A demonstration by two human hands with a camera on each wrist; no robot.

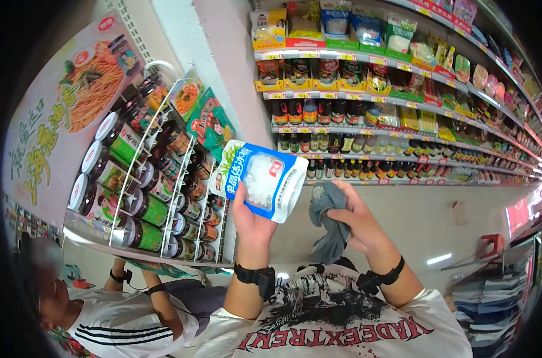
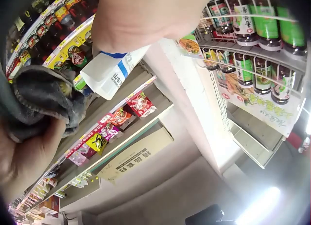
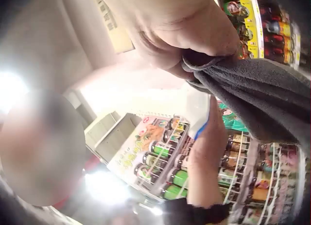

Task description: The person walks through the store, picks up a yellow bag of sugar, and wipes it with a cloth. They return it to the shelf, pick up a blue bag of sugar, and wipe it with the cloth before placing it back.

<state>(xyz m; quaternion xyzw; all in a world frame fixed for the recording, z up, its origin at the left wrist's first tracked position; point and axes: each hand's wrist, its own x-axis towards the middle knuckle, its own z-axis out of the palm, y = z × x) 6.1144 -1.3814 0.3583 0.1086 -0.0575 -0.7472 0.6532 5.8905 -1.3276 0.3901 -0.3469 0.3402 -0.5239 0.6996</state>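
Blue-and-white plastic pouch [image 1: 262, 179], printed with Chinese characters and showing white contents through a clear window, is held up in mid-air in the head view. It sits in front of the gap between a wire rack [image 1: 157, 191] of bottles and the store shelves [image 1: 402, 113]. Left hand [image 1: 251, 210] grips its lower edge, thumb across the front, fingers behind. Right hand [image 1: 359, 222], just beside the pouch's lower right corner, is closed round a grey cloth [image 1: 329, 224], which hangs down below the fist. Left wrist view: the pouch projects from under the left palm, and the bunched cloth lies close alongside; contact between the two cannot be determined. Right wrist view: curled fingers pinch a fold of the cloth. The pouch shows only as a white and blue sliver beside the left forearm, with the rack's green-labelled bottles beyond.
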